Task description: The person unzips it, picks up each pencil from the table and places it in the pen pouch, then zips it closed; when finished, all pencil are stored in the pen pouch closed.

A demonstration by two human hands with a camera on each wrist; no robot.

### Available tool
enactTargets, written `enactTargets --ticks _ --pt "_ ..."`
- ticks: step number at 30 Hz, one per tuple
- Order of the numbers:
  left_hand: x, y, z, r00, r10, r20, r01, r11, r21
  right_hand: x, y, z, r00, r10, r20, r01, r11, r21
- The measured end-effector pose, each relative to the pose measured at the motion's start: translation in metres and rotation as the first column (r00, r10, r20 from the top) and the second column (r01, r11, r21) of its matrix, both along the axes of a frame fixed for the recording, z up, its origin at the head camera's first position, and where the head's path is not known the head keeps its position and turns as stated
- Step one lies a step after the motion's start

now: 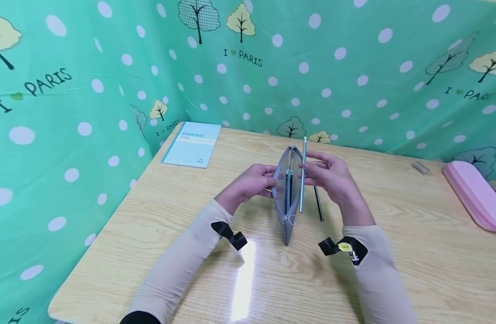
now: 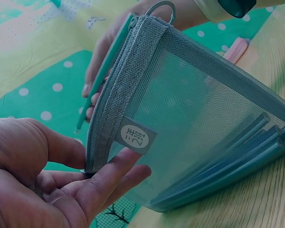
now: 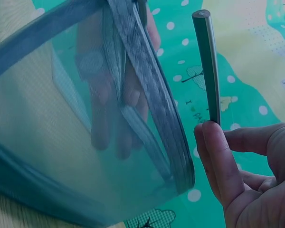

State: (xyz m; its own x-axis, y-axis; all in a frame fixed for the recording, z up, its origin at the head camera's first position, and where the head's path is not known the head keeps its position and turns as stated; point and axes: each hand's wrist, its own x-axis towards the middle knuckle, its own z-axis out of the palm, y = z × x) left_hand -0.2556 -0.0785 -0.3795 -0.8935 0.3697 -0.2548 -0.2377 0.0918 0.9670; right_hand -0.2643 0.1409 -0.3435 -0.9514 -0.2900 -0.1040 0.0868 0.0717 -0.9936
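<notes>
A grey mesh zip pouch (image 1: 286,231) stands on the table with its zipped top spread apart. My left hand (image 1: 252,184) grips its left edge, thumb on the zip side and fingers against the mesh near a small round label (image 2: 134,137). Several dark pencils (image 1: 288,191) lie inside, visible through the mesh in the left wrist view. Just right of the opening, my right hand (image 1: 329,175) pinches a silvery-green pencil (image 1: 302,193) between thumb and fingertips, held steeply upright. Another dark pencil (image 1: 318,204) lies on the table beneath that hand.
A Gambit notebook (image 1: 193,146) lies at the table's back left. Toward the back right are a small grey block like an eraser (image 1: 420,168) and a pink pencil case (image 1: 476,193). A green patterned curtain (image 1: 333,76) hangs behind the table (image 1: 159,252).
</notes>
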Motion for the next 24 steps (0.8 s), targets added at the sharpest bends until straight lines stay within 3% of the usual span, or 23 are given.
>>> enactTargets --ticks 9,15,24 --pt "0.0 -0.002 0.002 1.0 0.008 -0.007 -0.008 1.0 -0.013 0.001 -0.015 0.002 1.0 0.0 -0.022 0.0 1.0 -0.025" --pt "0.0 0.0 0.002 1.0 0.004 -0.013 -0.005 1.0 -0.018 0.001 -0.019 0.001 0.998 -0.05 -0.027 0.049 0.998 -0.038" --pt "0.002 0.002 0.004 1.0 0.002 -0.011 -0.002 1.0 -0.015 0.003 -0.019 -0.001 0.997 -0.068 -0.035 0.068 0.998 -0.008"
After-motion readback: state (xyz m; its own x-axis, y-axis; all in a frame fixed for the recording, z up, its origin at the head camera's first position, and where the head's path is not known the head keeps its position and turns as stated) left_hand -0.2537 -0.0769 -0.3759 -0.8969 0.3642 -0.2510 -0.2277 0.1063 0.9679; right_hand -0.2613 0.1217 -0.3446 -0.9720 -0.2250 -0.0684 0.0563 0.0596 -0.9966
